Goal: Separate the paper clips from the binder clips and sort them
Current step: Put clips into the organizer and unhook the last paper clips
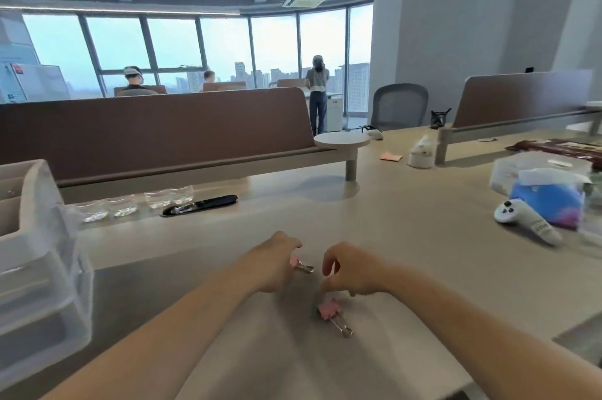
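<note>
Here, two bare forearms reach forward over a pale bench [407, 220]. The left hand [277, 264] has its grip closed on a pink binder clip [302, 266], whose silver handles poke out toward the right. The right hand [353, 272] hovers just beside it with fingers curled downward; whether its grip holds anything cannot be told. A second binder clip [334, 315] lies on the bench just below the right hand. No paper clips can be made out. The hands are close together, so a careless reach could knock the loose clip toward the bench's near edge at lower right. Open room lies ahead and to the right. A clear drawer unit [39, 269] crowds the left, and a white controller [524, 220] sits well apart on the right.
</note>
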The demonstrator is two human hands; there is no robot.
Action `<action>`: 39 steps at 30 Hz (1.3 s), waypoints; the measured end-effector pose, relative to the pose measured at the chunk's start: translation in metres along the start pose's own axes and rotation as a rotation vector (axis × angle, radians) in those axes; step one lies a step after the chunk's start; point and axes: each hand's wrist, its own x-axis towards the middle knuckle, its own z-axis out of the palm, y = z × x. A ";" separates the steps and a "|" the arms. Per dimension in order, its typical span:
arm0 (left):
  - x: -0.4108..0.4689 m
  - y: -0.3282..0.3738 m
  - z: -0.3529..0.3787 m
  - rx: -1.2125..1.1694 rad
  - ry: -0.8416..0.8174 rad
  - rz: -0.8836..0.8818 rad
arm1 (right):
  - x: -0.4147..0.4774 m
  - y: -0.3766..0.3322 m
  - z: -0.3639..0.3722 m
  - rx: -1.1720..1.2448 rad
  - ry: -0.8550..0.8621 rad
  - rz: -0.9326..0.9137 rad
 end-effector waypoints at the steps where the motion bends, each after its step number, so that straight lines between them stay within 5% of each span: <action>1: 0.006 -0.001 0.004 0.020 -0.008 -0.007 | 0.000 0.003 0.003 0.001 -0.014 0.017; 15: 0.010 0.004 0.022 -0.037 0.009 -0.027 | -0.025 -0.002 0.011 -0.193 0.022 0.015; 24: -0.001 0.021 0.012 -0.140 -0.001 -0.070 | -0.019 0.014 0.009 -0.183 0.284 0.010; 39: 0.005 0.088 0.014 -0.212 0.024 0.155 | -0.045 0.088 -0.013 -0.233 0.225 0.345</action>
